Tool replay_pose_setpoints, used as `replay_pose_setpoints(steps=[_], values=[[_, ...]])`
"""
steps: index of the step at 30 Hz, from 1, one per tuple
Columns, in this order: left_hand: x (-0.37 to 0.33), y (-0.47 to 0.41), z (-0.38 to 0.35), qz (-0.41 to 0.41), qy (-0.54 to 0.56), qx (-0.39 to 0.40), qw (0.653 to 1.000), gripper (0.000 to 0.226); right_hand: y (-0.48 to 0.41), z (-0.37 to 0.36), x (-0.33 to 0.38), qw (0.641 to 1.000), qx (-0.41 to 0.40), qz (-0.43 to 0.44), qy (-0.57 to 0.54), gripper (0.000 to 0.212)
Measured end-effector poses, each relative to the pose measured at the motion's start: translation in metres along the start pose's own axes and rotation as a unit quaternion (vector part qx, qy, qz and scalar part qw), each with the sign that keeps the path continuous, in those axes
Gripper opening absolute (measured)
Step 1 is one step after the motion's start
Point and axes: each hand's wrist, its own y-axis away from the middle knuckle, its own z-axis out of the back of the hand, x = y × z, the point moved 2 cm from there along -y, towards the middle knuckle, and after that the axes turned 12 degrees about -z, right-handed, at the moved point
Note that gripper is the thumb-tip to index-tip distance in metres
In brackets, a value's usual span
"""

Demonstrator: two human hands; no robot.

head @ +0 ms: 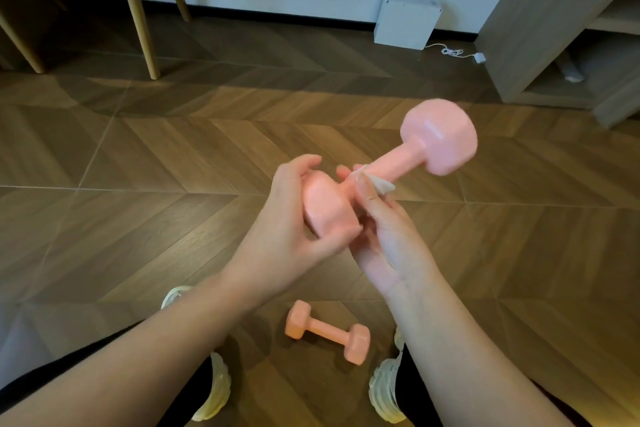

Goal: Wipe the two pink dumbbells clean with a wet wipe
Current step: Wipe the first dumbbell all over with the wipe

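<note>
Gripping near head of raised dumbbell [438,139] with left hand [294,218], fingers [304,163] curled round it. Pinching wet wipe [379,184] against handle with right hand [388,239], just beyond left fingers; far head well past both. On floor [138,149] below wrists, untouched: second dumbbell [327,331].

Both dumbbells, the raised dumbbell [438,139] and the floor dumbbell [327,331], are glossy salmon pink; the wet wipe [379,185] is white; the floor [173,149] shows brown herringbone wood; pale cream sneakers [216,388]; white box [405,19].
</note>
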Motion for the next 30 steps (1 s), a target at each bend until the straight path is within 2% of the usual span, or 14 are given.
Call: replay_pose_setpoints(steps=[1, 3, 5, 8, 9, 11, 12, 13, 14, 18, 20, 23, 25, 30], values=[[0.002, 0.001, 0.001, -0.081, -0.108, 0.009, 0.991, 0.080, -0.002, 0.001, -0.003, 1.000, -0.010, -0.009, -0.007, 0.050], [0.002, 0.003, 0.002, -0.177, -0.216, 0.028, 0.960, 0.082, -0.004, 0.001, -0.008, 0.999, -0.018, -0.024, -0.024, 0.052], [0.004, 0.001, 0.002, -0.164, -0.216, 0.041, 0.962, 0.083, -0.004, 0.002, -0.009, 0.998, -0.034, -0.030, -0.034, 0.053], [0.004, -0.007, 0.002, 0.062, 0.015, 0.025, 0.998, 0.068, -0.004, 0.009, -0.009, 0.998, -0.061, -0.019, -0.017, 0.051], [0.004, -0.009, 0.000, 0.164, 0.150, 0.031, 0.975, 0.056, -0.003, 0.010, -0.008, 0.998, -0.059, -0.015, -0.016, 0.051], [0.007, -0.011, -0.004, 0.325, 0.371, 0.058, 0.868, 0.058, -0.002, 0.011, -0.006, 0.998, -0.054, -0.005, -0.011, 0.049], [0.008, -0.009, -0.003, 0.368, 0.414, 0.083, 0.829, 0.067, 0.000, 0.011, -0.003, 0.998, -0.058, 0.001, 0.007, 0.048], [0.009, -0.008, 0.000, 0.387, 0.419, 0.106, 0.815, 0.074, 0.001, 0.011, -0.001, 0.997, -0.065, 0.004, 0.034, 0.047], [0.012, -0.008, 0.004, 0.394, 0.403, 0.114, 0.818, 0.075, 0.003, 0.011, 0.000, 0.995, -0.075, 0.003, 0.065, 0.047], [0.021, -0.014, 0.023, 0.308, 0.260, 0.056, 0.913, 0.053, 0.008, 0.016, -0.003, 0.975, -0.117, -0.020, 0.187, 0.043], [0.024, -0.017, 0.027, 0.277, 0.205, 0.031, 0.938, 0.043, 0.009, 0.018, -0.008, 0.954, -0.133, -0.045, 0.266, 0.035], [0.023, -0.018, 0.022, 0.293, 0.161, 0.073, 0.940, 0.033, 0.011, 0.018, -0.019, 0.922, -0.145, -0.086, 0.350, 0.017], [0.025, -0.016, 0.016, 0.322, 0.154, 0.105, 0.928, 0.037, 0.010, 0.016, -0.026, 0.907, -0.134, -0.111, 0.384, 0.018], [0.038, -0.010, 0.010, 0.378, 0.149, 0.065, 0.911, 0.028, 0.006, 0.013, -0.036, 0.880, -0.129, -0.123, 0.440, 0.021]])
